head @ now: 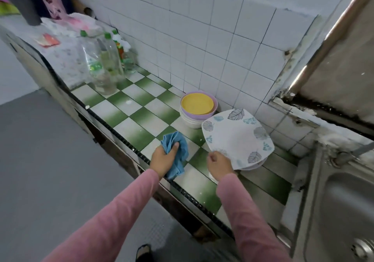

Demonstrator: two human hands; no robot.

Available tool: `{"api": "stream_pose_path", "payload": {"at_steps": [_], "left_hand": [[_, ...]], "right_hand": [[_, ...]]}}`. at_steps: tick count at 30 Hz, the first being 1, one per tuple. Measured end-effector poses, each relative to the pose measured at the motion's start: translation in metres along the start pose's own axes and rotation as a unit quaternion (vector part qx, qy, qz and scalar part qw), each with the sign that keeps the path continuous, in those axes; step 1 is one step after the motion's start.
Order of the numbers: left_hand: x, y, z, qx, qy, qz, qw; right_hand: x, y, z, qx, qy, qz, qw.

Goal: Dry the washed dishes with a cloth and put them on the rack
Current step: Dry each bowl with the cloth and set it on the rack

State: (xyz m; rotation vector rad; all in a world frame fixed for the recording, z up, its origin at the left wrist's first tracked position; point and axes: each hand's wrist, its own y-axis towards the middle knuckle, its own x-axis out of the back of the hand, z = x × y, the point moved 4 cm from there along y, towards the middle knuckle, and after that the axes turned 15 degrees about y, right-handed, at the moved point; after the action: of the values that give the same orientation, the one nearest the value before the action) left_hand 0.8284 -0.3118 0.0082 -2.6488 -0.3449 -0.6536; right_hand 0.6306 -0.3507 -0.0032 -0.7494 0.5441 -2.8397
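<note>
My left hand [164, 158] grips a bunched blue cloth [176, 150] over the green-and-white tiled counter [129, 110]. My right hand [219, 163] holds the near edge of a white plate with a leaf pattern [236, 138], tilted up from a short stack of plates [254, 166] beneath it. Behind the plate stands a stack of bowls [197, 112], a yellow one inside a lilac one on top of white ones, close to the tiled wall. No rack is in sight.
A steel sink [342, 207] lies at the right, under a window frame. Several plastic bottles [107, 59] stand at the back left of the counter beside a patterned cloth. The counter's dark front edge runs diagonally; grey floor lies below left.
</note>
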Motion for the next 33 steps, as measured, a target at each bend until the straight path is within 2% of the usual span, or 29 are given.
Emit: {"api": "stream_pose_path", "payload": {"at_steps": [7,14,18,21,25,29,33], "left_hand": [[0.061,0.054,0.003,-0.017,0.006,0.029,0.999],[0.057,0.109,0.004,-0.028,-0.006,0.077,0.997],[0.051,0.145,0.001,-0.014,-0.005,0.068,0.998],[0.049,0.171,-0.010,-0.018,0.014,0.071,0.997],[0.046,0.215,-0.037,-0.064,0.048,0.090,0.993],[0.040,0.244,-0.060,-0.077,0.028,0.113,0.990],[0.038,0.265,-0.080,-0.078,0.007,0.133,0.988]], "right_hand": [[-0.050,0.023,0.035,-0.027,0.048,-0.060,0.997],[-0.073,0.057,0.030,-0.083,0.043,-0.080,0.992],[-0.077,0.085,0.033,-0.095,0.050,-0.081,0.991],[-0.062,0.113,0.046,-0.093,0.074,-0.132,0.984],[-0.030,0.161,0.075,-0.086,0.091,-0.220,0.967],[-0.004,0.201,0.099,-0.085,0.054,-0.275,0.956],[0.000,0.231,0.108,-0.161,-0.050,-0.240,0.956]]}}
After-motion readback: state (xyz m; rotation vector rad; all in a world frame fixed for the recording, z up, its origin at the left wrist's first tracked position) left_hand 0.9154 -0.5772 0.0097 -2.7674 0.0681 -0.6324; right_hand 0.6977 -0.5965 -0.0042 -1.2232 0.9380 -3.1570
